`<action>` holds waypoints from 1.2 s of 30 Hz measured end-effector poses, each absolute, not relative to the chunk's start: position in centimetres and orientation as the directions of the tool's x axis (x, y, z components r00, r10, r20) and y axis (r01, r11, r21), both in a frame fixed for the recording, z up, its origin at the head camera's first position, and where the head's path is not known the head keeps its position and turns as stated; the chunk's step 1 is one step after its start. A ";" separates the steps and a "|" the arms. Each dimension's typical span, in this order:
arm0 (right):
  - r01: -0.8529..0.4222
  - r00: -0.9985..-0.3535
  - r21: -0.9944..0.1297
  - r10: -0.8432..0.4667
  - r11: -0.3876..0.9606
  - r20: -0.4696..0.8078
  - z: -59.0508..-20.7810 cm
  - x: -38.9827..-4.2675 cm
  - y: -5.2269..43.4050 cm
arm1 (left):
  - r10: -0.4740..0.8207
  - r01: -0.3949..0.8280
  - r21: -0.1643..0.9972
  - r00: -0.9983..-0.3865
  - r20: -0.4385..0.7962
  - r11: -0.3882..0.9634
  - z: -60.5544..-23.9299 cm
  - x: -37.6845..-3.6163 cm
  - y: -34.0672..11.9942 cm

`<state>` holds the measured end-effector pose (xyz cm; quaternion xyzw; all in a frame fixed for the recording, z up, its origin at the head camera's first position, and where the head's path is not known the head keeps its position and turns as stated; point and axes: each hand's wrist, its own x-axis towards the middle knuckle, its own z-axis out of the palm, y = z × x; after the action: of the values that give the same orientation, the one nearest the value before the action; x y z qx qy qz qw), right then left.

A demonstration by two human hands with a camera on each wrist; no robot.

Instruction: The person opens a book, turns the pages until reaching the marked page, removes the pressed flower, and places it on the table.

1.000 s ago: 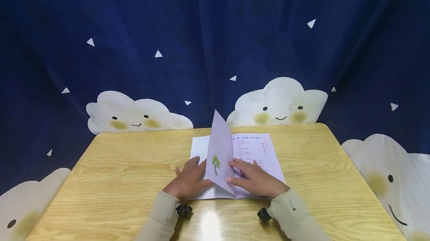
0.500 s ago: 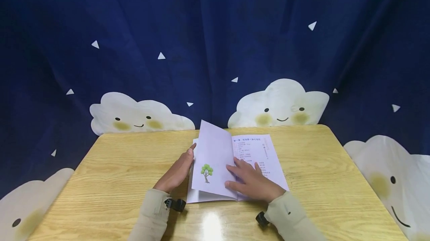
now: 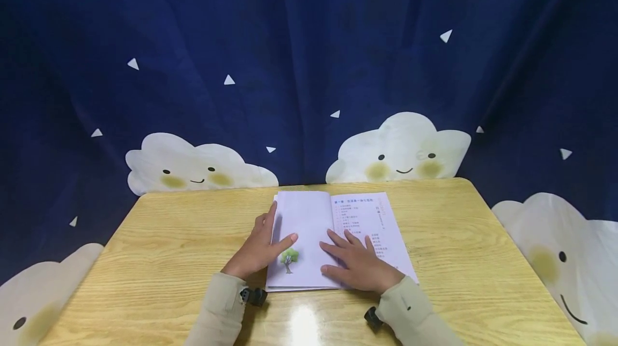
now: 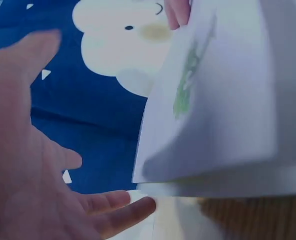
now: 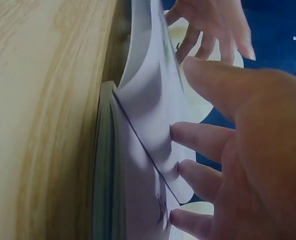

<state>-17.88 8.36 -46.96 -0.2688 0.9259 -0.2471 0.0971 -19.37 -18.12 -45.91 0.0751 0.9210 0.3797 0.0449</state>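
Booklet [image 3: 333, 238] lies open near mid-worktop [image 3: 145, 260]; the tree page I saw standing upright a second ago now lies flat on the left side. My left hand [image 3: 258, 252] rests open at that page's edge, thumb beside the tree, and my right hand [image 3: 359, 265] presses flat with fingers spread across the centre fold.

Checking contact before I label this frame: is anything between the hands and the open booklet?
Nothing visible. The left hand rests on the tree page of the booklet, thumb beside the small tree picture; the right hand lies flat across the fold.
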 end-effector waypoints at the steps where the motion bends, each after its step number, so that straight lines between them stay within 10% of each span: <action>1: -0.454 -0.835 -0.512 -0.549 0.729 -0.042 -47.0 -17.9 8.4 | 0.178 0.120 0.690 -0.984 -0.013 0.714 -46.0 -19.3 -18.1; 36: -0.498 -0.825 -0.404 -0.563 0.767 -0.052 -46.8 -17.7 8.3 | 0.427 0.337 0.438 -0.896 -0.124 0.833 -47.6 -18.2 -16.1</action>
<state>-17.71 8.27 -46.76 -0.2833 0.9361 -0.1901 0.0852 -18.18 -16.11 -47.64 0.2007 0.9512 0.2075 0.1089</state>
